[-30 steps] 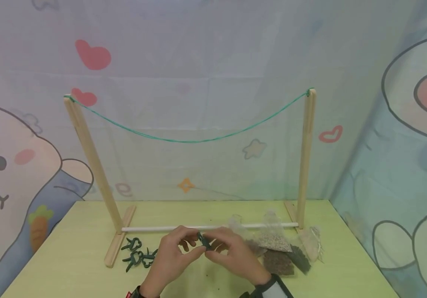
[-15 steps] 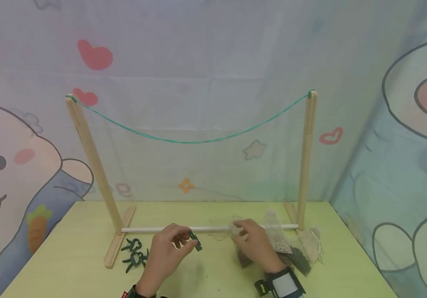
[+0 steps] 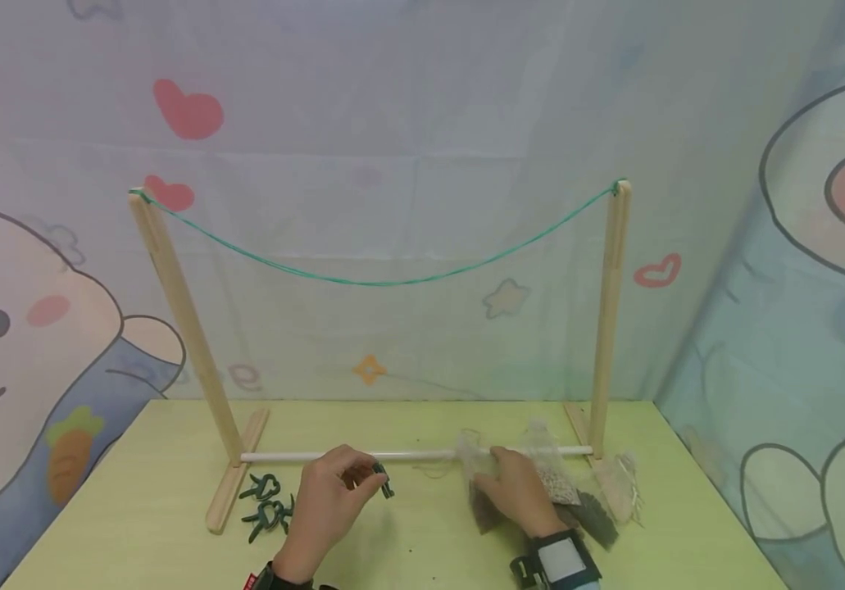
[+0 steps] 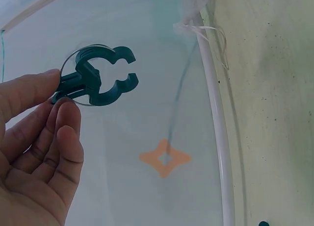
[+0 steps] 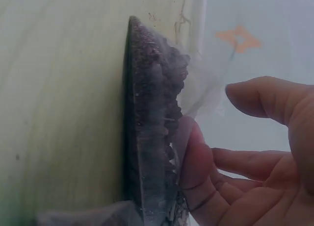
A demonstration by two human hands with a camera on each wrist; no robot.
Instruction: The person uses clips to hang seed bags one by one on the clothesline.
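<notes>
My left hand (image 3: 365, 480) pinches a dark green plastic clip (image 3: 383, 485) just above the table, in front of the white rod (image 3: 304, 455). In the left wrist view the clip (image 4: 100, 79) sticks out past the fingertips (image 4: 49, 81), its round jaws standing apart. My right hand (image 3: 496, 477) grips a clear bag of dark brown seeds (image 3: 483, 506) by its plastic top. The right wrist view shows this bag (image 5: 152, 152) standing on edge, fingers (image 5: 196, 152) curled against it and the thumb (image 5: 265, 96) a little apart.
A wooden frame with two posts (image 3: 186, 328) (image 3: 606, 319) carries a sagging green string (image 3: 378, 281). Several green clips (image 3: 267, 504) lie by the left foot. More seed bags (image 3: 558, 483) (image 3: 599, 516) and a bag of pale fibres (image 3: 617, 483) lie by the right post.
The hands were together at the clip; the right hand has let go, moved right to the bags and taken hold of the dark seed bag. The left hand keeps the clip.
</notes>
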